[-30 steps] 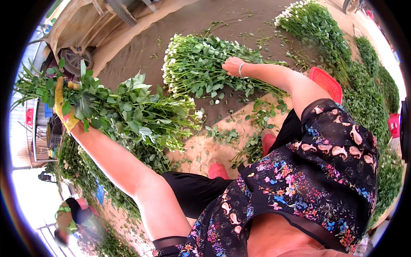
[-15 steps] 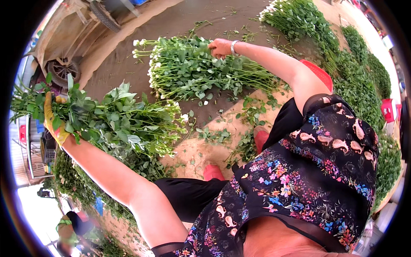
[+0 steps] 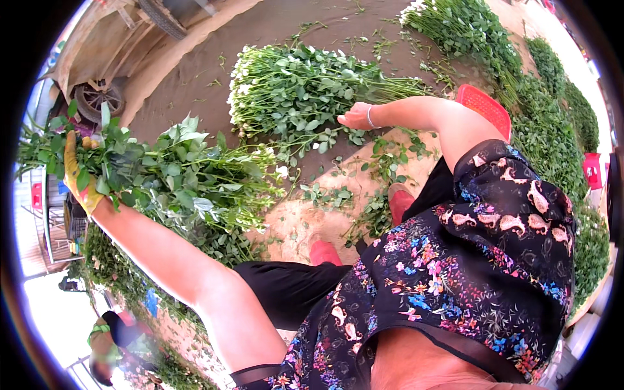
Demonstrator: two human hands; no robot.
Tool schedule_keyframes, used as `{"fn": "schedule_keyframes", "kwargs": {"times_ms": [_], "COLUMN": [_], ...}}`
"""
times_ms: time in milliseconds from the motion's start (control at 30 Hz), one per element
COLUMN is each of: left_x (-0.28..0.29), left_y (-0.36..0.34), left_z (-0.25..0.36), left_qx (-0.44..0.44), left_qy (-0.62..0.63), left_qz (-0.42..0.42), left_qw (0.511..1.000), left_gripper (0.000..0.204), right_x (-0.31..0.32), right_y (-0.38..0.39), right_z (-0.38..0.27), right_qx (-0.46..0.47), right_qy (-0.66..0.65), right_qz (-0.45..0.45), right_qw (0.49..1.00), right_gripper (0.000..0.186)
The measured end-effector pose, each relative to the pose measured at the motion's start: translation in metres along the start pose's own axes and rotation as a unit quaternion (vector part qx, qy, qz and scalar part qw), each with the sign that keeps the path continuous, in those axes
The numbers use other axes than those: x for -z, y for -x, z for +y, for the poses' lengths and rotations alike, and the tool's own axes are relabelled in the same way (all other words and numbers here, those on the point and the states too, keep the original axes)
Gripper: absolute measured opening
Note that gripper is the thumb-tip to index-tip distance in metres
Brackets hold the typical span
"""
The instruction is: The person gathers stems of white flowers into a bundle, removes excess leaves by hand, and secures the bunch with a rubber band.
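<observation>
My left hand [image 3: 82, 172], in a yellow glove, is closed around a bunch of leafy green stems [image 3: 182, 169] at the left. The bunch lies nearly level, with pale flower heads at its right end. My bare right hand [image 3: 355, 117], with a silvery bracelet [image 3: 370, 118] at the wrist, is at the near edge of a heap of white flowers [image 3: 299, 84]. Its fingers are stretched out, with nothing seen in them. The heap's white heads are to the left and its bare stems to the right.
More cut flowers [image 3: 455, 32] lie at the far right, and a long green heap [image 3: 543, 130] runs down the right side. A red plastic basket [image 3: 484, 104] is beside my right arm. Loose leaves [image 3: 328, 195] lie near my red shoes. A wheeled cart [image 3: 97, 101] stands far left; another person [image 3: 117, 341] is lower left.
My right hand has come off the top of the heap toward me, its fingers now straighter. White heads that jutted out at the heap's left end no longer do. My left hand has hardly moved.
</observation>
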State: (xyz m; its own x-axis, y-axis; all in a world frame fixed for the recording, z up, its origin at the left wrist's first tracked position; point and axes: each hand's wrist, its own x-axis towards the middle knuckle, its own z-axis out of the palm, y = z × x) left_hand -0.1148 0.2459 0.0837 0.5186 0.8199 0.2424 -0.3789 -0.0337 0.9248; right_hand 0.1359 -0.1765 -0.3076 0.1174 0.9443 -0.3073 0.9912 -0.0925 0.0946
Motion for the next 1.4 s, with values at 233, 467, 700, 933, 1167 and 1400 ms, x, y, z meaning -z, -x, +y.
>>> {"fn": "schedule_keyframes", "kwargs": {"times_ms": [233, 467, 700, 933, 1167, 1400], "left_x": [0.007, 0.004, -0.024, 0.011, -0.03, -0.029], "left_y": [0.01, 0.026, 0.039, 0.001, -0.005, -0.007], "left_z": [0.001, -0.004, 0.0, -0.006, -0.051, -0.06], "left_qx": [0.012, 0.021, 0.019, 0.036, 0.121, 0.153], "left_qy": [0.04, 0.088, 0.074, 0.128, 0.24, 0.296], "left_qz": [-0.016, -0.06, -0.073, -0.207, -0.326, -0.429], "left_qw": [0.999, 0.994, 0.994, 0.969, 0.906, 0.84], "left_gripper": [0.014, 0.01, 0.012, 0.017, 0.018, 0.017], "right_x": [0.054, 0.17, 0.214, 0.297, 0.363, 0.373], "right_y": [0.002, 0.001, -0.008, -0.029, -0.063, -0.068], "right_z": [-0.006, -0.018, 0.027, 0.02, 0.014, -0.036], "right_qx": [-0.009, -0.029, -0.051, 0.034, 0.126, 0.069], "right_qy": [-0.192, -0.805, -0.624, -0.565, -0.55, -0.488], "right_qz": [0.033, 0.022, 0.173, 0.359, 0.414, 0.443], "right_qw": [0.981, 0.592, 0.76, 0.742, 0.714, 0.749], "right_gripper": [0.054, 0.021, 0.02, 0.023, 0.026, 0.023]}}
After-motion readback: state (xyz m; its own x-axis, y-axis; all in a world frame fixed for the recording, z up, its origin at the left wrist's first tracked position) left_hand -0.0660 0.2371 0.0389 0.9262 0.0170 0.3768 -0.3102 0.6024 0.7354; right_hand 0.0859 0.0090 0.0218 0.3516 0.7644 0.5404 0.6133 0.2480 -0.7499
